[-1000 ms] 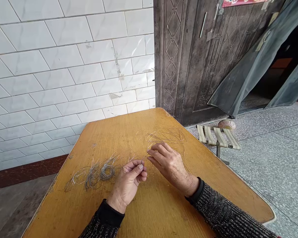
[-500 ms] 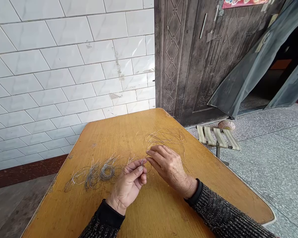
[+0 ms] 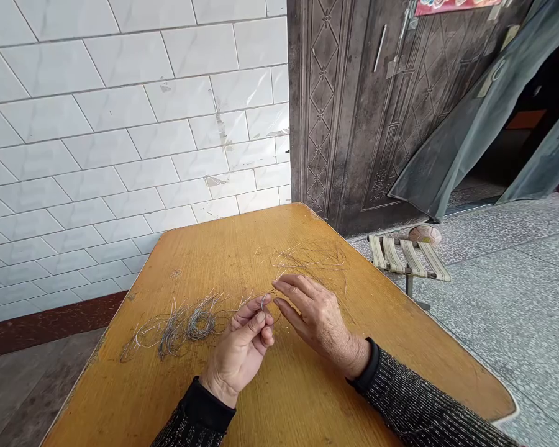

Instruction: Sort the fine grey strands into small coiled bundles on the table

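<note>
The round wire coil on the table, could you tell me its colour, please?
The coil looks grey in the head view.

Grey wire coil (image 3: 193,328); yellow-brown, wood-grained table (image 3: 289,385); white-flecked black sleeve (image 3: 423,394); white tiled wall (image 3: 107,112).

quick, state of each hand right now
Left hand: closed, pinching a thin wire.
Right hand: loosely curled close by; whether it grips the wire cannot be told.
</note>
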### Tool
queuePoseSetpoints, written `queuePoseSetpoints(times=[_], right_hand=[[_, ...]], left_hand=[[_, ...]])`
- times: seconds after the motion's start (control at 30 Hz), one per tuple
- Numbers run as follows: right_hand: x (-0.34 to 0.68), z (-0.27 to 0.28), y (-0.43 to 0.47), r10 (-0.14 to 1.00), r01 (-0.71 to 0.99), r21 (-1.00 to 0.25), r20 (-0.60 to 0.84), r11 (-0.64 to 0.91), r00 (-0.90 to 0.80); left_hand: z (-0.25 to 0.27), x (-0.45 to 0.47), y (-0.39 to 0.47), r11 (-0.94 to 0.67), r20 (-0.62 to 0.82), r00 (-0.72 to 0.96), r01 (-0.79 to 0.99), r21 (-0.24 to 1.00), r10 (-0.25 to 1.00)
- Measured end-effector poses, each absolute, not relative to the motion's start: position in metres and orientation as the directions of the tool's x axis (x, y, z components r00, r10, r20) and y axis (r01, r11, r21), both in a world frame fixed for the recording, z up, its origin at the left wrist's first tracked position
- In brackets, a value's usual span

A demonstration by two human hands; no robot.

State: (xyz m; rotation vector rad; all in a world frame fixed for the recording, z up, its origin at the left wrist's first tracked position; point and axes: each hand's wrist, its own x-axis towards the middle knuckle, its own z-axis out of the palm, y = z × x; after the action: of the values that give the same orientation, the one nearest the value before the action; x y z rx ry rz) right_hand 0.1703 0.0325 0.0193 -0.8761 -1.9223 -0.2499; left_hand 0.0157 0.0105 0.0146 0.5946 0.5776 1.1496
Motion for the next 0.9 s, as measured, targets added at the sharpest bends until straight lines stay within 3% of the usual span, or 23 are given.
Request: queuePoseSetpoints(times=[0.7,0.9], right_hand=[[0.1692,0.0223,0.0309,0.433,0.636,-0.222,0.88,0.739,-0.196],[0.1744,0.0209,0.0344,0.434,0.683,-0.169,0.869,0.71,-0.237]], left_hand=[[0.0095,0.0181,0.0107,0.222,-0.082,0.237,-0.655,0.722,0.968],[0.0119,0.0162,0.0126,0.214,-0.091,0.253,-0.518,0.828,0.963]])
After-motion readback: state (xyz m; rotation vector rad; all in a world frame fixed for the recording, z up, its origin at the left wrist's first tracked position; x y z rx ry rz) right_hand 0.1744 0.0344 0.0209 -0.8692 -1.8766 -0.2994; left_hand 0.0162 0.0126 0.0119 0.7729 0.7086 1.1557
